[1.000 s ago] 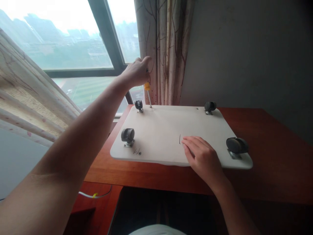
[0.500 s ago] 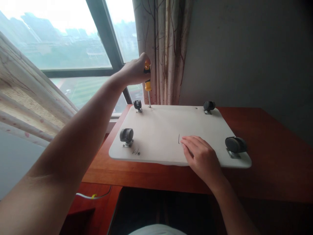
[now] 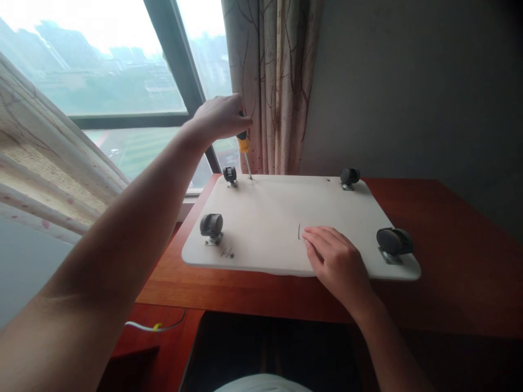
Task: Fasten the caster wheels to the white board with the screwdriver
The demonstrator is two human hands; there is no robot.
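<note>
My left hand (image 3: 223,116) is wrapped round the yellow and black handle of a screwdriver (image 3: 244,144). The metal shaft leans slightly, and its tip meets a screw spot at the far edge of a white board (image 3: 269,212), beside the far-left caster (image 3: 230,175). On the board's near side rests my right hand (image 3: 337,264), palm down with fingers stretched out, by a pencil mark. Dark casters on metal plates sit at the other corners: near left (image 3: 211,226), far right (image 3: 349,177) and near right (image 3: 393,242).
Beneath the board is a reddish-brown wooden table (image 3: 441,245). Patterned curtains (image 3: 278,81) hang behind it, next to a window (image 3: 122,71). A white cable (image 3: 143,327) with a yellow tie lies at the lower left. A dark seat (image 3: 245,343) is below the table's front edge.
My left hand has turned and shifted round the handle, and the screwdriver has gone from nearly upright to leaning left at the top. My right hand has not moved.
</note>
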